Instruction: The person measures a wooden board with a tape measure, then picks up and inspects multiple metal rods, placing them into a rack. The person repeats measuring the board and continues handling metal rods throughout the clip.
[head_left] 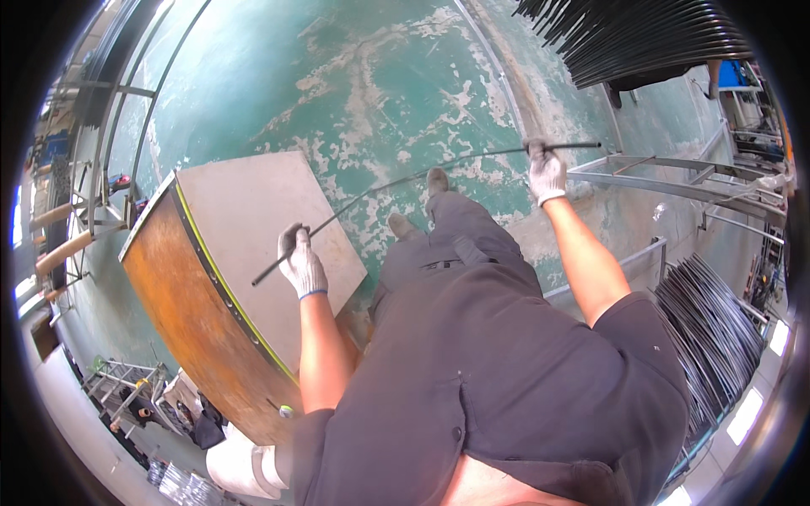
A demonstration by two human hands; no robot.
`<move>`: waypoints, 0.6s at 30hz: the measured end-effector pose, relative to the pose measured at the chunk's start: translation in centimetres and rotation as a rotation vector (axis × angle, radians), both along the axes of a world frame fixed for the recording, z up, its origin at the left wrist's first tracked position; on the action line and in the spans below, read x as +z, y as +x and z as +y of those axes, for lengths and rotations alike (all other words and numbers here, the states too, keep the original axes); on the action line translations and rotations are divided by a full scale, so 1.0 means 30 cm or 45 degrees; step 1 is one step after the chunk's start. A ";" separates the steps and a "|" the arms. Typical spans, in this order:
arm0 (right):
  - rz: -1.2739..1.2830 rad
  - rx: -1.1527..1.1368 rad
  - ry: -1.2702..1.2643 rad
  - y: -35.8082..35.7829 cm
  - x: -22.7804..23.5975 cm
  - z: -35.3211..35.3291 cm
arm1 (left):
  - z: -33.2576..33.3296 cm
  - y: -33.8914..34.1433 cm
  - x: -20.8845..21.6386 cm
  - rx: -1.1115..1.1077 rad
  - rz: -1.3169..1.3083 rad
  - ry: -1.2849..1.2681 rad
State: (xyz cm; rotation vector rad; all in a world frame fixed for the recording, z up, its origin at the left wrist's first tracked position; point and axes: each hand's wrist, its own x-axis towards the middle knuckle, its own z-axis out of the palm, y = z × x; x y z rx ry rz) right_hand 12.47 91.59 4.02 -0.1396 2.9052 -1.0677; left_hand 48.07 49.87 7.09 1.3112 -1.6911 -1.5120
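Observation:
A long, thin dark rod [422, 174] spans the space before me, held at both sides; it looks bowed in this wide view. My left hand [301, 260], in a white knitted glove with grey fingers, is closed round it near its left end, above the pale top of a workbench [261, 194]. My right hand [546, 171], gloved the same way, grips the rod a little short of its right end, which sticks out past the fingers. The right hand is farther away and higher in the picture than the left.
A yellow tape measure strip [228, 287] runs along the bench edge. Bundled dark rods [641, 34] lie at the far right, more rods [709, 329] at the near right. A metal frame [700, 181] stands right. Another person's dark clothing [662, 78] shows behind the far bundle.

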 end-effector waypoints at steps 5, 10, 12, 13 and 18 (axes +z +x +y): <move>-0.121 0.079 0.049 -0.013 -0.098 0.069 | -0.023 -0.047 0.061 0.038 -0.085 0.000; -0.157 0.317 0.091 -0.106 0.081 -0.036 | -0.098 -0.110 0.120 0.164 -0.137 -0.066; -0.195 0.340 -0.122 -0.152 0.055 -0.036 | -0.112 -0.162 0.136 0.191 -0.192 -0.053; -0.259 0.340 -0.216 -0.175 0.050 -0.052 | -0.116 -0.191 0.154 0.147 -0.197 -0.070; -0.217 0.467 -0.015 -0.251 0.058 -0.088 | -0.147 -0.258 0.181 0.203 -0.202 -0.029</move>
